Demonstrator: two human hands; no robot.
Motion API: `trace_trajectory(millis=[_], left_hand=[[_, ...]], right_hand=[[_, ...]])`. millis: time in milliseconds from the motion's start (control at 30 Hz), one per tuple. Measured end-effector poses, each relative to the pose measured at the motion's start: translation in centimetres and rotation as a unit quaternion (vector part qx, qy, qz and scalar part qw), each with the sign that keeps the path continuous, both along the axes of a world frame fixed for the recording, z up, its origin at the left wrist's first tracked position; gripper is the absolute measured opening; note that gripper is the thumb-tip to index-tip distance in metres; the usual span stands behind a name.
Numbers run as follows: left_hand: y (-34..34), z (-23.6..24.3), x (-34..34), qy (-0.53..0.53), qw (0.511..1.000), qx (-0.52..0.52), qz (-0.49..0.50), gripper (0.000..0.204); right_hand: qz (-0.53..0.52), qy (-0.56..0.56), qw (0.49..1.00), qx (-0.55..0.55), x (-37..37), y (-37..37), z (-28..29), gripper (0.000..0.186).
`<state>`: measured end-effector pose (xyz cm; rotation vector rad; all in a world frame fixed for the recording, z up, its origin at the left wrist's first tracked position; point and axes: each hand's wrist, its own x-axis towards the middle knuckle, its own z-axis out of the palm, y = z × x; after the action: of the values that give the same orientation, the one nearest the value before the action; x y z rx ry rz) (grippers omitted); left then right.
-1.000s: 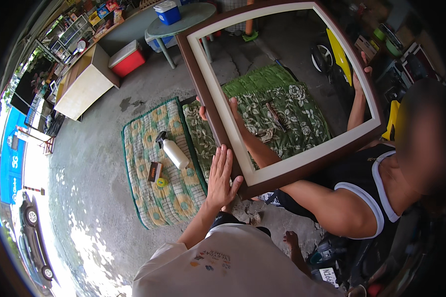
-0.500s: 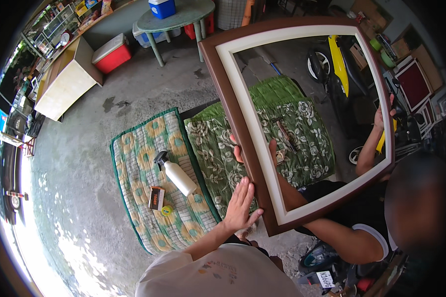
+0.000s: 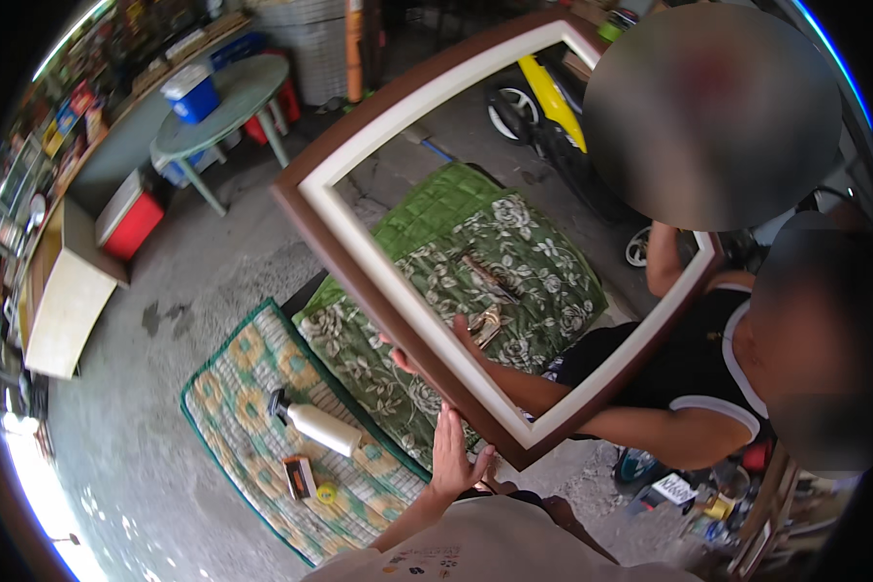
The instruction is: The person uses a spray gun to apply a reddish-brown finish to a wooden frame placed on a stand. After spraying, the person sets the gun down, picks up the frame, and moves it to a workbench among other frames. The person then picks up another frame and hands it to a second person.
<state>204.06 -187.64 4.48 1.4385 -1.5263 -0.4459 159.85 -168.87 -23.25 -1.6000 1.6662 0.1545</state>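
My left hand (image 3: 451,458) is open, its fingers stretched out together and its thumb apart. Its fingertips and thumb lie at the outer edge of a large picture frame (image 3: 359,299), near the frame's lower corner; the hand seems to touch it without gripping. The frame has a brown outer border and a cream inner border, and its middle is open. It is held raised and tilted over green quilted mats. A co-worker in a black sleeveless top grips its left side with one hand (image 3: 466,335). The co-worker's other arm (image 3: 664,260) reaches to the far right side. My right hand is not in view.
On the flowered mat (image 3: 247,388) lie a white spray bottle (image 3: 322,427), a small box (image 3: 299,477) and a yellow round tin (image 3: 326,493). The green mat (image 3: 543,276) holds small tools. Behind stand a round table (image 3: 233,112), a red cooler (image 3: 131,221) and a yellow-black scooter (image 3: 553,107).
My view has turned, so the table, mats and frame sit differently in the picture. My left hand stays by the frame's edge. Another person's blurred head now shows at the upper right.
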Motion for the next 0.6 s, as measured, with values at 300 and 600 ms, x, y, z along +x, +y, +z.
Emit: trace_trajectory(millis=[300, 600], left_hand=[[-0.1, 0.6, -1.7, 0.118, 0.99, 0.051, -0.056, 0.083], [0.6, -1.8, -3.4, 0.202, 0.971, 0.104, -0.077, 0.059]], right_hand=[[-0.191, 0.051, 0.977, 0.077, 5.4, -1.9, 7.2, 0.047], [-0.232, 0.049, 0.971, 0.028, 6.1, -2.5, 8.8, 0.041]])
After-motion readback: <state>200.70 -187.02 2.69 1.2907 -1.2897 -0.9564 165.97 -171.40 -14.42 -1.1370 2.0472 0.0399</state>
